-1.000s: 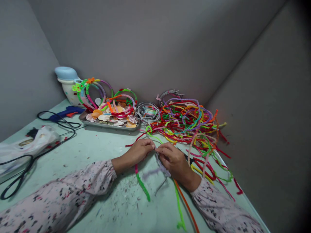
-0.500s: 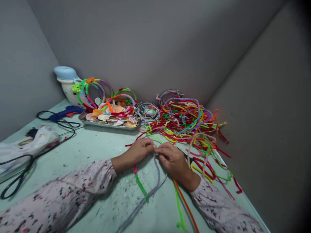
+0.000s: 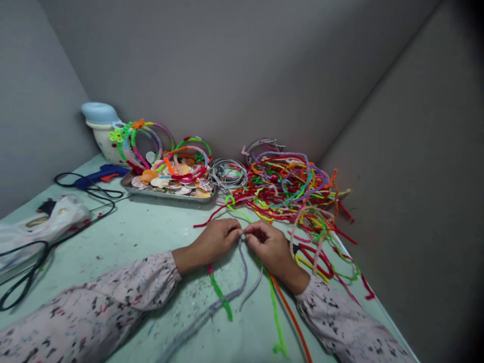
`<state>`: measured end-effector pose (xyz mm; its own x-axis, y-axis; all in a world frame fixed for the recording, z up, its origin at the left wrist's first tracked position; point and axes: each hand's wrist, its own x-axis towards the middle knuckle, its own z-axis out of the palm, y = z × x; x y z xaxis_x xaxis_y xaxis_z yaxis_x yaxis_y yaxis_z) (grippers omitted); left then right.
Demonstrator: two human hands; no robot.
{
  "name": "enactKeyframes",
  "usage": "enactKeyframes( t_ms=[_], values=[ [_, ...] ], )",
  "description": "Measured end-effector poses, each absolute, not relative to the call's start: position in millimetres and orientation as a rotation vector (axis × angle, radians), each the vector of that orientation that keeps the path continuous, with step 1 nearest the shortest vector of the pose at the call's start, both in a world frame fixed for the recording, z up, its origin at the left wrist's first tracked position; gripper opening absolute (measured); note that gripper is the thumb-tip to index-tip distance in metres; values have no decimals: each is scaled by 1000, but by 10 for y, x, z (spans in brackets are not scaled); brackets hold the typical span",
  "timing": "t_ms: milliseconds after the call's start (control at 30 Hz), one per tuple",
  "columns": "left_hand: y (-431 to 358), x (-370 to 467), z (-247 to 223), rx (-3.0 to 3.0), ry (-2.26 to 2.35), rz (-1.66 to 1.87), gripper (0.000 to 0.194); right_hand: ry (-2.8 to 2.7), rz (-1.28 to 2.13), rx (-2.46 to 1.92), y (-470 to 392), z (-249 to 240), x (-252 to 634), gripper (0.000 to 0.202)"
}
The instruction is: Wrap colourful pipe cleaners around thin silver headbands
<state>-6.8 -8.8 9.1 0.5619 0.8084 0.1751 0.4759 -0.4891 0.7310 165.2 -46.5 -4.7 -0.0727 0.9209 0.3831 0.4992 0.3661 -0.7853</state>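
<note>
Both hands meet fingertip to fingertip over the middle of the table. My left hand [image 3: 215,239] is closed in a pinch on the upper end of a lavender-grey pipe cleaner [image 3: 245,271], which curves down and runs off toward the lower left. Close beside it, my right hand [image 3: 271,247] also pinches, thumb against forefinger, on a thin grey wire [image 3: 254,288] whose tail hangs below the palm. The exact spot where wire and pipe cleaner ends meet is too small to make out. Beneath lies a green and pink pipe cleaner [image 3: 217,286], crossed by the lavender one.
A metal tray [image 3: 170,195] holds shells and colourful hoops. To its right are coiled wire [image 3: 228,173], a heap of pipe cleaners [image 3: 295,184] and red-handled scissors [image 3: 319,257]. On the left are a blue glue gun [image 3: 100,174], black cord [image 3: 109,201] and a plastic bag [image 3: 71,212].
The grey wire's tail has swung clear of the lavender pipe cleaner, whose lower length has shifted left. My fingertips stay together, with the right-hand fingers a little more arched.
</note>
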Motion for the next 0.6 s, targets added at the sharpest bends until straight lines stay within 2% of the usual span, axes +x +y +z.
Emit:
enactKeyframes(
  t_ms=[600],
  values=[
    [-137,-81,94,2365,986,682,16,-1710,537,-1238,-456,-35,1674,13]
  ],
)
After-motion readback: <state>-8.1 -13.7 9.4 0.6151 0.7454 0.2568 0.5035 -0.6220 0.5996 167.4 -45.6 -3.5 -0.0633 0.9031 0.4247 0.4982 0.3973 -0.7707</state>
